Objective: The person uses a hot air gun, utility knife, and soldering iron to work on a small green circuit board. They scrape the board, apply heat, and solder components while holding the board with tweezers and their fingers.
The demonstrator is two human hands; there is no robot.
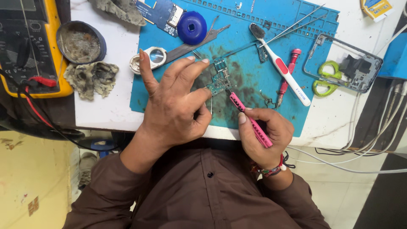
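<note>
**Small circuit board held over the blue mat, pink tool at its lower edge**

The left hand (pixel 176 106) grasps a small green circuit board (pixel 219 79) between its fingertips, thumb and first fingers pinched on the board's left side, the remaining fingers spread upward. The board sits above the blue work mat (pixel 178 97), near the mat's front edge and roughly midway along it. Its long axis runs from the mat's front edge toward the back edge, tilted slightly right at the top.

The right hand (pixel 265 138) is clenched around a pink-handled tool (pixel 250 121). The tool's long axis slants from lower right to upper left, its tip pointing at the board's lower edge; whether the tip touches cannot be told.

On the mat's right side lie a white-and-red toothbrush (pixel 280 70) and a red screwdriver (pixel 287 78), both slanted. A blue round cap (pixel 192 27) rests near the mat's back edge, a loupe (pixel 154 56) at its left edge. A yellow multimeter (pixel 36 46) occupies the tabletop's left end.
</note>
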